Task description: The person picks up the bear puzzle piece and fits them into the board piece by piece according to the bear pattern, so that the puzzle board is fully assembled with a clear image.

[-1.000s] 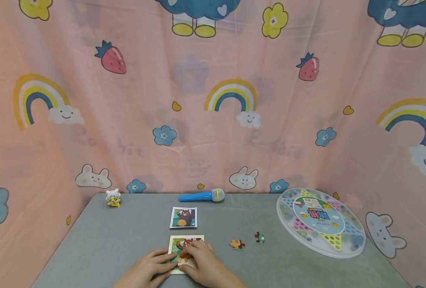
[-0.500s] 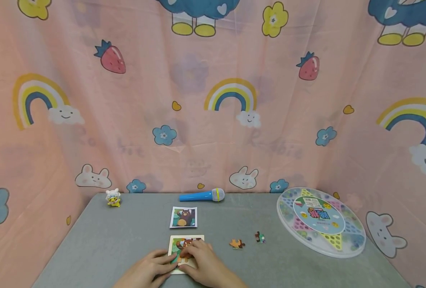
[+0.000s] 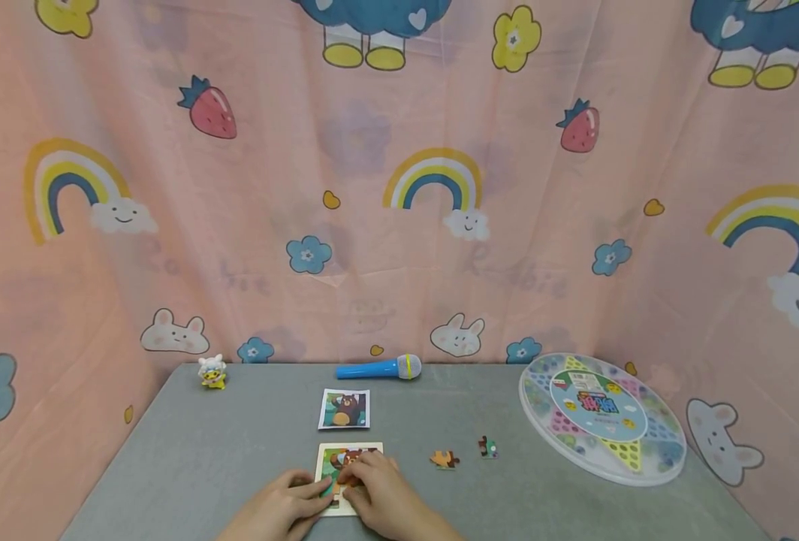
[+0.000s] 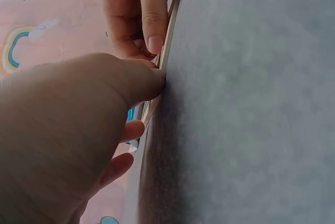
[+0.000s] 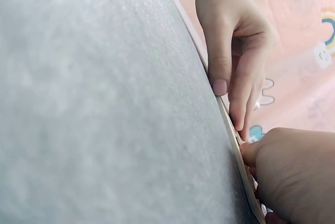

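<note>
A small wooden jigsaw puzzle board point(image 3: 321, 460) with a bear picture lies near the table's front edge. My left hand point(image 3: 281, 505) holds its left side, fingers reaching over the picture. In the right wrist view the left thumb point(image 5: 220, 87) meets the board's near edge. My right hand point(image 3: 389, 496) bends over the board from the right, thumb and index finger pinching at a jigsaw piece in the lower picture, mostly hidden by the fingers. Two loose jigsaw pieces lie to the right, an orange-brown piece point(image 3: 444, 459) and a green and brown piece point(image 3: 488, 448).
Behind the board lies a bear picture card point(image 3: 344, 409). Farther back is a blue toy microphone point(image 3: 375, 369). A small figurine point(image 3: 212, 372) stands at the back left, and a round board game point(image 3: 598, 417) lies at the right. A pink patterned curtain point(image 3: 399, 300) hangs behind the table.
My right thumb has shifted slightly up and right over the board, uncovering more of its lower part. The left hand stays almost in place. Both loose pieces lie where they were.
</note>
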Demonstrator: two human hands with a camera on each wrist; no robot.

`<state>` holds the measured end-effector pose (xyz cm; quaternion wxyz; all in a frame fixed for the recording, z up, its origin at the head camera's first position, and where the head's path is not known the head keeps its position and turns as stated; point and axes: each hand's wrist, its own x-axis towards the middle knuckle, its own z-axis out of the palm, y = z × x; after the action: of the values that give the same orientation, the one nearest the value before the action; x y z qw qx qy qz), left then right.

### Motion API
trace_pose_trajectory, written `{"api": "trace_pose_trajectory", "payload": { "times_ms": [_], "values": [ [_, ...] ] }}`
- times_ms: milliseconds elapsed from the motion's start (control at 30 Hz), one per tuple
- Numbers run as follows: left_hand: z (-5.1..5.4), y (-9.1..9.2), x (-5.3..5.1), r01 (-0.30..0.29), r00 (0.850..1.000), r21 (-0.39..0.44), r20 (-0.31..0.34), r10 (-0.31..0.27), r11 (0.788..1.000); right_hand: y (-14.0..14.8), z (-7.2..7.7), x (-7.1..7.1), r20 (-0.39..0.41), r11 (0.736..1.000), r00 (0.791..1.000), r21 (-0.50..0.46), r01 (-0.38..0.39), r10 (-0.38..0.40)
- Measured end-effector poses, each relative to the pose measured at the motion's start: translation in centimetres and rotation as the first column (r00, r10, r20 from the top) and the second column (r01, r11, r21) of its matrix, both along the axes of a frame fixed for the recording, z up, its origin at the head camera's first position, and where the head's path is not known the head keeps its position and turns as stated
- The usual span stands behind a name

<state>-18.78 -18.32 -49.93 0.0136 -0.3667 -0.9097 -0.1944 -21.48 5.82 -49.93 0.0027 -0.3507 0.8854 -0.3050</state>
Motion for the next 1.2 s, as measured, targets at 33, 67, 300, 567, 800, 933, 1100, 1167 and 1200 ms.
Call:
{"api": "trace_pose_trajectory", "payload": {
  "times_ms": [33, 67, 300, 567, 800, 933, 1100, 1167, 1200],
  "values": [
    [0.0, 0.0, 0.0, 0.000, 1.000, 0.001, -0.002, 0.000, 1.000, 0.0, 0.0, 0.0, 0.008, 1.000, 1.000, 0.002, 0.003, -0.003],
    [0.0, 0.0, 0.0, -0.001, 1.000, 0.001, -0.001, 0.001, 1.000, -0.1, -0.1, 0.0, 0.012, 1.000, 1.000, 0.005, 0.006, -0.006],
    [0.2, 0.1, 0.0, -0.016, 0.999, -0.029, 0.037, 0.017, 0.999, -0.3, -0.2, 0.0, 0.010, 1.000, 1.000, 0.011, 0.020, -0.020],
    [0.5, 0.5, 0.1, -0.033, 0.998, -0.088, 0.042, 0.036, 0.996, -0.6, -0.3, 0.0, -0.011, 1.000, 1.000, 0.004, 0.030, -0.030],
    [0.4, 0.8, 0.3, -0.051, 0.998, -0.102, -0.041, 0.047, 0.994, -0.5, -0.6, -0.2, -0.034, 0.998, 0.999, -0.041, 0.038, -0.039],
    [0.2, 0.6, 0.2, -0.067, 0.997, -0.096, -0.038, 0.064, 0.993, -0.4, -0.7, -0.3, -0.031, 0.998, 0.999, -0.062, 0.027, -0.029],
    [-0.4, 0.2, 0.1, -0.046, 0.999, -0.078, -0.012, 0.045, 0.996, -0.2, -0.5, -0.2, -0.001, 0.997, 1.000, -0.076, 0.012, -0.012],
    [-0.5, 0.1, -0.1, -0.042, 0.999, -0.074, 0.014, 0.044, 0.996, -0.1, -0.3, -0.3, 0.019, 0.997, 1.000, -0.078, 0.004, -0.002],
    [-0.6, 0.0, -0.1, -0.043, 0.999, -0.071, 0.023, 0.045, 0.997, 0.0, -0.1, -0.4, 0.028, 0.996, 1.000, -0.085, -0.004, 0.006]
  ]
}}
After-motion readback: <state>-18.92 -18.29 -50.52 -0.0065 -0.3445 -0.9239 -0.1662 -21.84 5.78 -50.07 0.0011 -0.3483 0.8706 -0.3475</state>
